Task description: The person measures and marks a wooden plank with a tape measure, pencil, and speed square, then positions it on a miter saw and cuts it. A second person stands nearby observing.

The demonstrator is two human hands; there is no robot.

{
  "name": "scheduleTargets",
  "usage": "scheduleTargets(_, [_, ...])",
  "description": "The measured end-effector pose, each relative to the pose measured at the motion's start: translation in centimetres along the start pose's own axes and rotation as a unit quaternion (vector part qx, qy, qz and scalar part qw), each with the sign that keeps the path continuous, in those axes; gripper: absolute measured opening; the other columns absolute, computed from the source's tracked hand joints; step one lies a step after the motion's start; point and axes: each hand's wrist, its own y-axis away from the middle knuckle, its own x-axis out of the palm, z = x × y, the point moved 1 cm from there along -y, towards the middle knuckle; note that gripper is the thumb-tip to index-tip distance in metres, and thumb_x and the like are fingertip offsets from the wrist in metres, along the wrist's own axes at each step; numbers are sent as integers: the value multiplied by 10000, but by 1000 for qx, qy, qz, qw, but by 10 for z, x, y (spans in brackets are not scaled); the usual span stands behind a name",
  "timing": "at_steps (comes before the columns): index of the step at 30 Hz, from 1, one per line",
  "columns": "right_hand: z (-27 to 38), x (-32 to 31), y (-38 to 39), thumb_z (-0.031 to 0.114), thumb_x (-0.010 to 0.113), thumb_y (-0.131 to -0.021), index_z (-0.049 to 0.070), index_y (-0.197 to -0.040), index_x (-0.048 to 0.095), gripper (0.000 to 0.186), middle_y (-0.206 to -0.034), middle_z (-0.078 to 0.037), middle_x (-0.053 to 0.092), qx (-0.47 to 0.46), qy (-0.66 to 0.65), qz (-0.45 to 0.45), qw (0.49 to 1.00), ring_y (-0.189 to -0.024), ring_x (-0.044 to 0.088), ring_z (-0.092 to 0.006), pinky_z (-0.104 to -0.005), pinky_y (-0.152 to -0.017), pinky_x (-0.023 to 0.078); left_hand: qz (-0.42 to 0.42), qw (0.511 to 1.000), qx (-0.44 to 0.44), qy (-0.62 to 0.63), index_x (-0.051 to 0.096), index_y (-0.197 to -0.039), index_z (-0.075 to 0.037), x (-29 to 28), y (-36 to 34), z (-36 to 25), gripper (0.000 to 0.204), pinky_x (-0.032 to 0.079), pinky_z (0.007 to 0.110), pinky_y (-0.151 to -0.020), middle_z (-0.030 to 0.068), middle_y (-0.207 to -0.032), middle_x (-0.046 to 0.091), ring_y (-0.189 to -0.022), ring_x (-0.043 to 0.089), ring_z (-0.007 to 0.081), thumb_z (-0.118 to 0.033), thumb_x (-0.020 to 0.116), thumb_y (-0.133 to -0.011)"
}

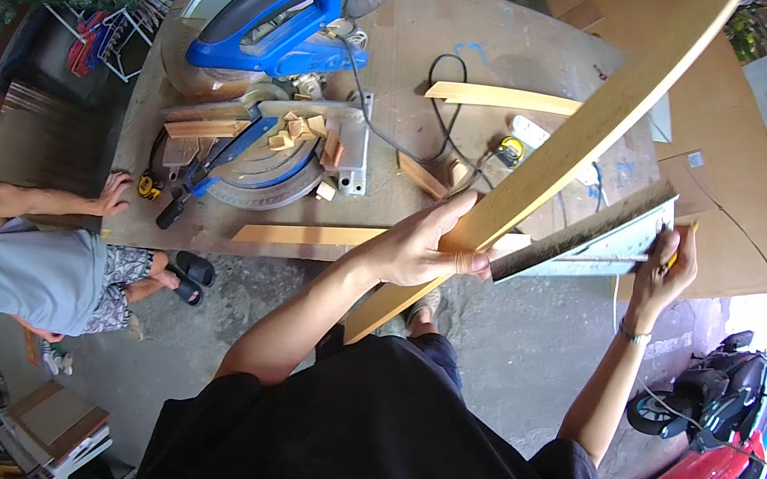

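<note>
My left hand (424,241) is closed around a long, pale wooden board (570,154), which slants from near my waist up to the far right. Beside it, a metal piece (596,240) with a dark upper face and a pale side lies across the gap between my hands. My left thumb reaches its near end. At its other end, my right hand (667,270) is closed on a thin yellow stick that looks like a pencil (672,259). Whether the right fingers also grip the metal is unclear.
A blue miter saw (266,32) stands on the worktable (398,29), with wood offcuts (300,129) on its base. A tape measure (510,149), wood strips (508,99) and a black cable (365,105) lie nearby. At left, another person (34,267) rests a hand on the table edge.
</note>
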Motion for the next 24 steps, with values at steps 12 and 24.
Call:
scheduleTargets(12, [39, 0, -127, 297, 540, -1005, -9, -815, 562, 361, -646, -51, 509, -153, -123, -20, 980, -620, 465, -114, -269, -586, 393, -65, 987, 140, -44, 433, -1309, -43, 68, -46, -62, 577, 471, 268, -739, 43, -898, 571, -765, 568, 110, -536, 320, -1031])
scheduleTargets(24, [9, 12, -181, 310, 531, -1022, 1, -860, 602, 356, -667, 17, 459, -193, -84, -13, 978, -656, 393, -66, -244, -583, 358, -117, 969, 170, -138, 514, -1008, -28, 102, -86, -69, 505, 410, 258, -681, 0, -787, 447, -721, 443, 112, -508, 359, -1039])
